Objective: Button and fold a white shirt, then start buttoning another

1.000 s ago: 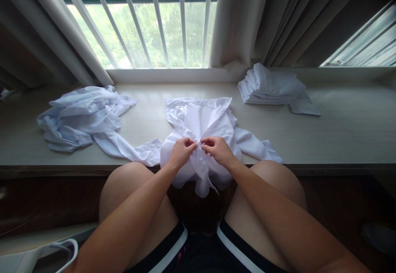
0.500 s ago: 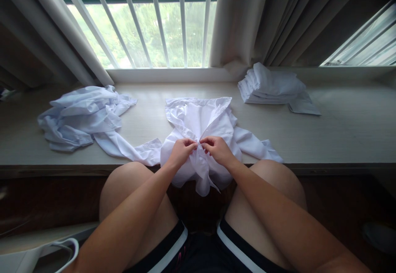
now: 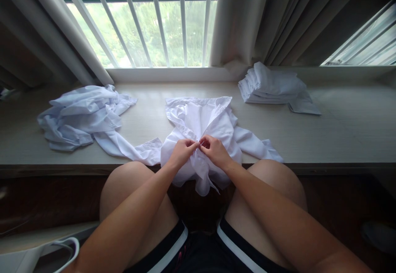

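Observation:
A white shirt [image 3: 213,124] lies in front of me with its collar toward the window and its lower end hanging over the table's near edge. My left hand [image 3: 183,151] pinches the left side of its front opening. From the other side, my right hand [image 3: 215,148] pinches the cloth at the same spot, and the fingertips of both hands meet or nearly meet. Whether a button sits between them is too small to tell. Above the hands the front stands apart in a V; one sleeve stretches out to the right.
A crumpled pile of white clothing [image 3: 83,118] lies on the table [image 3: 346,128] at left, one sleeve reaching toward the shirt. Folded white garments [image 3: 275,85] are stacked at back right. Behind are a barred window [image 3: 139,33] and grey curtains [image 3: 241,21]. My knees flank the hanging cloth.
My fingertips have drawn slightly closer together at the shirt front, with the right hand's fingers shifting a little left and curling. The shirt and piles stay where they were.

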A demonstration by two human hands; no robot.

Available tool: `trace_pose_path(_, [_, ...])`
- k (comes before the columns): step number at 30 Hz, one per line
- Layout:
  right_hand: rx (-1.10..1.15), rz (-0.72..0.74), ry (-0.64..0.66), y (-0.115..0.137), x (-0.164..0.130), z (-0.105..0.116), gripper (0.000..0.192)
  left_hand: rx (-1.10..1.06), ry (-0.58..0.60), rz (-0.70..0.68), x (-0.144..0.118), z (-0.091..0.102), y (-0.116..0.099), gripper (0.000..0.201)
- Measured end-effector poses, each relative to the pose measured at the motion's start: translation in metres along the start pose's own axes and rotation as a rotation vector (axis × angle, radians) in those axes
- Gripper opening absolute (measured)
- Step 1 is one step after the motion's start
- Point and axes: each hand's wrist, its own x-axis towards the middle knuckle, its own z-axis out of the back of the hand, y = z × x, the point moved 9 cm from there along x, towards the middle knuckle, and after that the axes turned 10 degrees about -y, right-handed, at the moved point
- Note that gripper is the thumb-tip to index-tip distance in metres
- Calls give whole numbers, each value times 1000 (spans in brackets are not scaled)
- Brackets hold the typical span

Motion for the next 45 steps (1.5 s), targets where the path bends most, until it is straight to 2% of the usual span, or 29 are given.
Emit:
trace_pose_path(20, [-31,-27,16,3,-2,1,9,99,-71,-80,3,4,-2,27])
trace_pose_path(30, [50,-83,45,-10,3,-4,6,78,-53,-73,1,2,-5,25])
trace_pose_path(45, [53,-71,44,-12,2,-4,6,80,-26,-91,0,1,-6,27])
